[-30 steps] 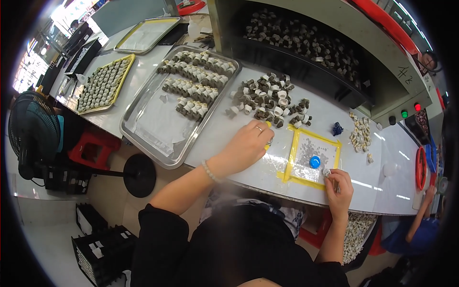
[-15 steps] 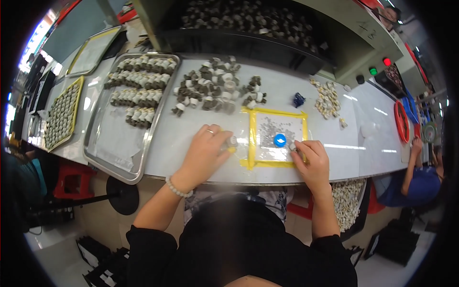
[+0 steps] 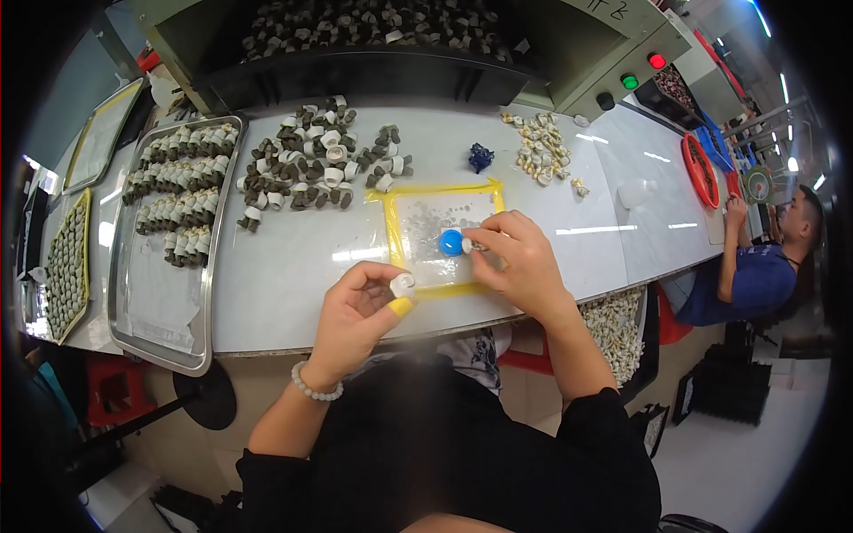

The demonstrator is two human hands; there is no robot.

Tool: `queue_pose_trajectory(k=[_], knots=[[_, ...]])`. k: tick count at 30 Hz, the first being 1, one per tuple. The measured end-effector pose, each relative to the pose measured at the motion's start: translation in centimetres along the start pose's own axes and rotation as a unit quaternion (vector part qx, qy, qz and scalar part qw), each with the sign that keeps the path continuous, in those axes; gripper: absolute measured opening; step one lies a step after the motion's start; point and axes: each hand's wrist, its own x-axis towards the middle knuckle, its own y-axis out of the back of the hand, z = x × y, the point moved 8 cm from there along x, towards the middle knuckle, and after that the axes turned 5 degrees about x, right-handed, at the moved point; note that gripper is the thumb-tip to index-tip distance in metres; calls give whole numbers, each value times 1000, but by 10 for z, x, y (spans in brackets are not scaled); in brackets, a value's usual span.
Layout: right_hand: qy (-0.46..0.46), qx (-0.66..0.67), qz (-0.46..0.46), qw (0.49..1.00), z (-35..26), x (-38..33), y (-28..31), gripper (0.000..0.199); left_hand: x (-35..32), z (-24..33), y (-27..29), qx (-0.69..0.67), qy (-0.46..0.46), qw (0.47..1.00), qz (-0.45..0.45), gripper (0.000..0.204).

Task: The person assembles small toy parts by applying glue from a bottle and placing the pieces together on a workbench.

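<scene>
A small white cap (image 3: 402, 284) now sits pinched in the left hand (image 3: 355, 320) over the tabletop (image 3: 284, 275) edge, picked from the pile (image 3: 311, 164), while the right hand (image 3: 520, 262) still pinches a tiny part by the blue cap (image 3: 451, 242).

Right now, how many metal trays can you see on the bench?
3. A large tray with rows of parts lies left of the loose pile; a tray of packed dark parts sits at the far left edge; another tray sits behind them. More may be hidden.
</scene>
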Motion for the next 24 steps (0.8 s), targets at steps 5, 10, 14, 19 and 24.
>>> queue_pose_trajectory(k=[5, 10, 14, 19, 24], knots=[[47, -32, -41, 998, -12, 14, -10, 24, 7, -8, -15, -67, -5, 998, -21, 28], [69, -54, -65, 994, -13, 16, -19, 23, 10, -13, -8, -51, -11, 998, 27, 34], [60, -29, -54, 996, -11, 18, -15, 24, 10, -16, -5, -79, -4, 996, 31, 36], [-41, 139, -11, 989, 1, 8, -10, 29, 13, -11, -6, -83, -7, 996, 44, 25], [-90, 252, -31, 963, -9, 5, -10, 31, 14, -14, -4, -99, -13, 994, 32, 23]])
